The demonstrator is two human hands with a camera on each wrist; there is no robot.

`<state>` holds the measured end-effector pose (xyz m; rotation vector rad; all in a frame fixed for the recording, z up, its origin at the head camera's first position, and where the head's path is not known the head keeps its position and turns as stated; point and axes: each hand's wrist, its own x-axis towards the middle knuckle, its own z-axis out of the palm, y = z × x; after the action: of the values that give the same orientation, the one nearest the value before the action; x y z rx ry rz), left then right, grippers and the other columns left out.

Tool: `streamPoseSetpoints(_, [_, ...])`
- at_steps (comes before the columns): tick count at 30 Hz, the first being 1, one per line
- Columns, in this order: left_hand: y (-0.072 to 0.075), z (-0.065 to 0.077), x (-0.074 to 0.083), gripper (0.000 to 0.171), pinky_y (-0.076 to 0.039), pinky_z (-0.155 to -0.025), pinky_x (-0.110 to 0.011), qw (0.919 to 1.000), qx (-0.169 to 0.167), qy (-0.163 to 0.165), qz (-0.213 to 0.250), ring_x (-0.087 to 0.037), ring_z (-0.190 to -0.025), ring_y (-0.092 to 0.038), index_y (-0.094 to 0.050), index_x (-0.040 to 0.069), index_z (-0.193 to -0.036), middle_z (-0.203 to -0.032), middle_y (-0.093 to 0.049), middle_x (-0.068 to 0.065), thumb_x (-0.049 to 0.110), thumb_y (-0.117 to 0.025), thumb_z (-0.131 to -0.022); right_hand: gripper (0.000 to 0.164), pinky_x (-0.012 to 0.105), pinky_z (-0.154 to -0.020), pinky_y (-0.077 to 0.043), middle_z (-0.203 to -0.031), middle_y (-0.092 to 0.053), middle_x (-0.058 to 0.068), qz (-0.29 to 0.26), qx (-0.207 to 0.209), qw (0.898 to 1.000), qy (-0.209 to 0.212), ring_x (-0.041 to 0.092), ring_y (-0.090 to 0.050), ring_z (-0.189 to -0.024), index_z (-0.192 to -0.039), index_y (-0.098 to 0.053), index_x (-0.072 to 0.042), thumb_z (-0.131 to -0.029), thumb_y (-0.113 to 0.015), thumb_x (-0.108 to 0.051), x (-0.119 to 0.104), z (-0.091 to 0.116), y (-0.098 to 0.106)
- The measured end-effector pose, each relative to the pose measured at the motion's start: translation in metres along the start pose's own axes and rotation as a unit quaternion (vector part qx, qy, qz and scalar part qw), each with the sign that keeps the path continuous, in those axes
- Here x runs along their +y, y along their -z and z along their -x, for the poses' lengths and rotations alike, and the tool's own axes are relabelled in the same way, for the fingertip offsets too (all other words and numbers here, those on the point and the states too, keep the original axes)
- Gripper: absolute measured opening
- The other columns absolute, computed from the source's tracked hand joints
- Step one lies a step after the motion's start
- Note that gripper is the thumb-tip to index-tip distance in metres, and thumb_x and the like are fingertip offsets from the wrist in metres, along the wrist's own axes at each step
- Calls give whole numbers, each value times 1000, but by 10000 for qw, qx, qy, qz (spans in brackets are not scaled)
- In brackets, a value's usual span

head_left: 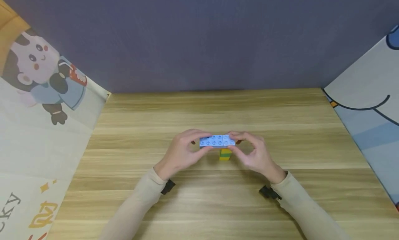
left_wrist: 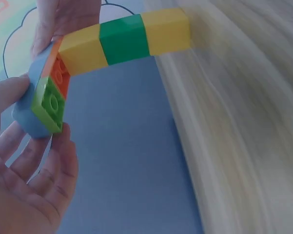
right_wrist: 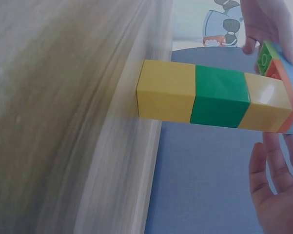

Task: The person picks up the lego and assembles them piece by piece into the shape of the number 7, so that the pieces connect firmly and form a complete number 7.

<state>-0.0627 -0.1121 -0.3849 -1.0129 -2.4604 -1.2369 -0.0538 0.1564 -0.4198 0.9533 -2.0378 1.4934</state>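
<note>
A tower of yellow, green and yellow blocks stands upright on the table, its lowest yellow block at the wood. Thin orange and lime green bricks lie over its top, the lime one jutting out leftward beyond the tower. Above them sit a long light blue brick and a short blue brick, end to end in one row. My left hand pinches the long brick's left part between thumb and fingers. With thumb and fingertips, my right hand pinches the short brick at the right end.
The wood-grain table reaches back to a dark blue-grey panel. Printed cartoon panels flank it on the left and right. Black wrist-camera mounts sit at both sleeves.
</note>
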Motion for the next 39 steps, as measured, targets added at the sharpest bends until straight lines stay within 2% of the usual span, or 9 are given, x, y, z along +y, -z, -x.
streamPoseSetpoints(3, [3,5,-4,38,-62,-73,-37,9997,78,114,220,-14,-102,-74,-79,12,-123,-121,-80,-2,15,-90,-87,35,27,-73,-61,-111,-78,26,31,-12,10000,-43,6,-74,-99,-107,-74,4,-75,-80,15,0,0,1])
streamPoseSetpoints(7, [4,8,-7,38,-63,-71,-40,9991,108,155,381,-15,-96,-73,-79,11,-123,-117,-81,-4,12,-90,-86,39,27,-73,-60,-111,-78,25,99,-43,9998,-177,7,-74,-97,-107,-74,4,-72,-81,18,0,1,2])
streamPoseSetpoints(12, [5,7,-6,39,-63,-72,-40,9988,74,191,435,-16,-95,-73,-79,9,-122,-114,-81,-5,9,-90,-85,40,24,-76,-61,-115,-78,24,131,-125,9983,-557,7,-73,-97,-112,-73,3,-76,-81,17,-4,4,3])
streamPoseSetpoints(17, [8,5,-2,39,-62,-71,-35,9992,-4,175,362,-17,-95,-74,-80,10,-122,-114,-81,-5,10,-91,-85,63,23,-82,-62,-124,-74,28,-92,-247,9917,-1255,6,-73,-102,-139,-60,6,-80,-80,19,-11,5,4])
streamPoseSetpoints(21, [10,5,-1,39,-62,-70,-38,9992,-44,180,344,-17,-94,-74,-80,10,-121,-114,-81,-5,11,-91,-84,87,30,-86,-64,-134,-69,28,-443,-583,9763,-2035,7,-72,-109,-156,-44,0,-80,-84,15,-13,8,10])
streamPoseSetpoints(26, [11,5,-1,39,-62,-70,-37,9992,-39,240,317,-16,-93,-73,-80,10,-121,-113,-81,-5,10,-92,-83,74,38,-94,-64,-141,-65,25,-573,-1024,9531,-2790,20,-68,-123,-150,-51,2,-84,-84,8,-8,15,14])
streamPoseSetpoints(30, [11,6,-1,38,-62,-70,-36,9991,-23,252,334,-16,-93,-73,-80,10,-120,-114,-81,-5,11,-92,-84,62,34,-96,-63,-142,-63,27,-695,-1142,9371,-3223,40,-67,-123,-143,-57,6,-86,-81,9,1,20,13])
streamPoseSetpoints(33, [11,6,-2,38,-60,-71,-30,9991,-27,245,348,-16,-93,-73,-80,10,-121,-115,-81,-5,12,-91,-85,59,28,-96,-62,-143,-62,27,-770,-1276,9266,-3452,45,-67,-124,-142,-58,7,-88,-81,6,5,24,12])
streamPoseSetpoints(39, [10,7,-2,37,-59,-71,-26,9991,-44,223,368,-15,-93,-73,-80,11,-122,-116,-81,-4,14,-90,-87,57,26,-97,-61,-140,-64,27,-881,-1302,9243,-3478,46,-67,-124,-141,-60,6,-88,-81,6,11,29,9])
